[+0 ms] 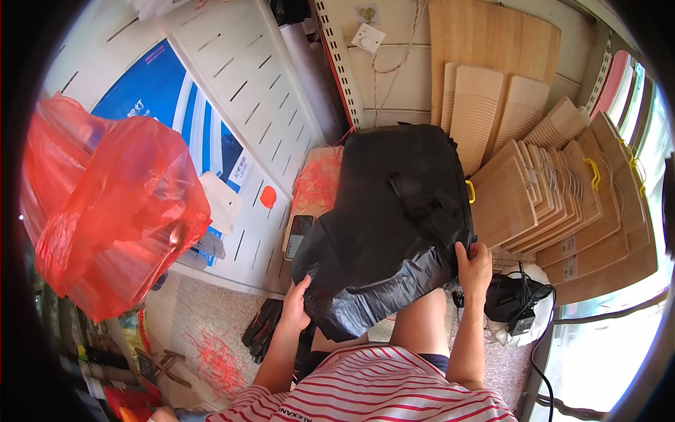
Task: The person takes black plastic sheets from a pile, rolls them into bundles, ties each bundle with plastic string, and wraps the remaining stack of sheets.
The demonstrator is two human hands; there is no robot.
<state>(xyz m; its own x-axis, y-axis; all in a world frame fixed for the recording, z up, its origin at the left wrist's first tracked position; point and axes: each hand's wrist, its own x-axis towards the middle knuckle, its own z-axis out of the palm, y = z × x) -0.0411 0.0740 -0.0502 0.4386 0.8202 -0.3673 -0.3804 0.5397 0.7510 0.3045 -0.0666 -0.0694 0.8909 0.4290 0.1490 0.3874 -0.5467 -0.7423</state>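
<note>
Black plastic, loose and creased, forms the bag (394, 204), which lies directly ahead of us, hiding the near edge of the surface (330, 152) and reaching our thighs (422, 327). Its long axis runs away from us, between our hands. Our left hand (297, 302) grips its near left corner, thumb uppermost; our right hand (475, 266) pinches its right edge, slightly farther out. Both touch it, so neither is nearer. By the surface's left edge we see a phone (299, 235) beside red strings (316, 184); boards (503, 204) stand beyond, rightward.
</note>
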